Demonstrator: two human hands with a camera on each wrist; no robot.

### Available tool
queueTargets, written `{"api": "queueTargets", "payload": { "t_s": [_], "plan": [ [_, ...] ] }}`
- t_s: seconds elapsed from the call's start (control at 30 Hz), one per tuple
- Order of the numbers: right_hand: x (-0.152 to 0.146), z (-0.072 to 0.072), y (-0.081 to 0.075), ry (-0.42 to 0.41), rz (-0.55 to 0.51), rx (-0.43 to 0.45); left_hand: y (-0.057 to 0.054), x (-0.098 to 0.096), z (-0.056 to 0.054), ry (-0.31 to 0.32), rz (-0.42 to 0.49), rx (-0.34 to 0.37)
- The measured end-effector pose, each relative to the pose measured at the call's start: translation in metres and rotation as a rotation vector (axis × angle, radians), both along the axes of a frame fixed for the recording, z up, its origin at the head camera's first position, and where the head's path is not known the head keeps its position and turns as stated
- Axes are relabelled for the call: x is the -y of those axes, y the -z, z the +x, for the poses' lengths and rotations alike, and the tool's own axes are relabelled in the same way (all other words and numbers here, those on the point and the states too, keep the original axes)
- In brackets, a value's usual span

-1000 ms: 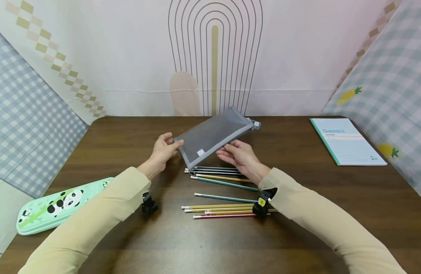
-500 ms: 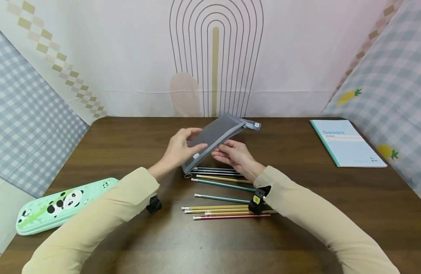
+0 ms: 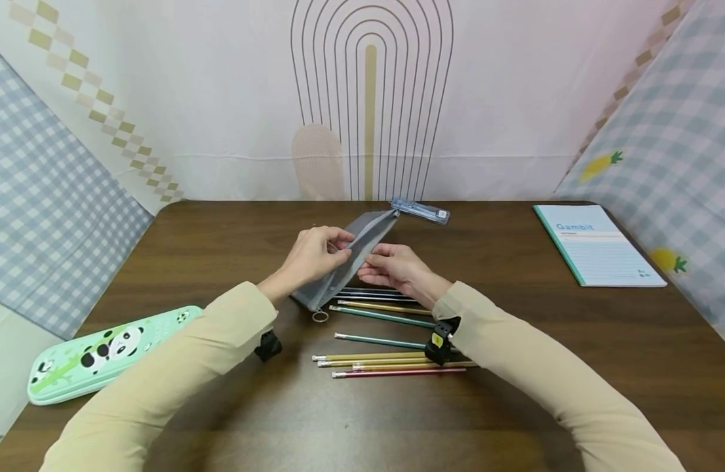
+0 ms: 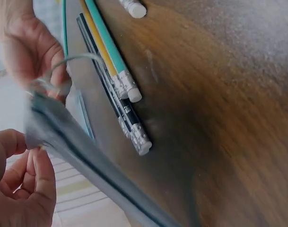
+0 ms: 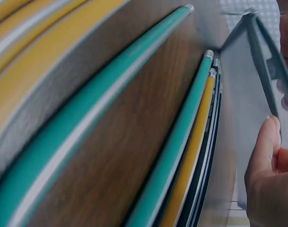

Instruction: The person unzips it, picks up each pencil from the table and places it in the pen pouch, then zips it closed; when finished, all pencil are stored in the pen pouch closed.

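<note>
Grey pouch: in my two hands, slanted above the surface (image 3: 362, 419) at the middle; the pouch (image 3: 339, 272) gapes along its zip edge, its inside too dim to make out.
Left hand: my left hand (image 3: 312, 255) pinches one side of the mouth, the fingertips partly hidden.
Right hand: my right hand (image 3: 398, 270) pinches the opposite edge, thumb against the curled fingers.
Ring: the metal ring (image 3: 320, 316) hangs at the near corner, blurred in the left wrist view.
Pencils: the black pencils (image 3: 374, 294) run partly beneath pouch and hand; my right wrist camera (image 3: 438, 344) covers part of the yellow pencils (image 3: 368, 358).
Clear pack: the bluish pack (image 3: 424, 211) lies past the pouch's far tip, contents unclear.
Panda case: the green case (image 3: 120, 347) is partly covered by my left sleeve (image 3: 179, 364).
</note>
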State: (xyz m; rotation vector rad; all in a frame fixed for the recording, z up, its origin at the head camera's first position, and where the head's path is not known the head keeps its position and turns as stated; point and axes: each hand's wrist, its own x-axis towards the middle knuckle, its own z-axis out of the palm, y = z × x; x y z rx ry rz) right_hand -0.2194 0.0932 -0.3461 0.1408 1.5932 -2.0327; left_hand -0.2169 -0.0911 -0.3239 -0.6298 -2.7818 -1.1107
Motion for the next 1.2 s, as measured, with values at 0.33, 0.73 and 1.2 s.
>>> {"api": "queueTargets", "payload": {
  "t_s": [0.33,0.73,1.2],
  "plan": [
    [-0.04,-0.003,0.011,-0.249,0.53,-0.389,-0.005,0.027,-0.002,-0.154,0.029,0.128],
    [-0.049,0.005,0.009,-0.451,0.852,-0.655,0.0,0.048,-0.005,-0.254,0.242,0.343],
    [-0.064,0.002,0.009,-0.455,1.016,-0.824,0.004,0.051,-0.005,-0.265,0.317,0.403]
  ]
}}
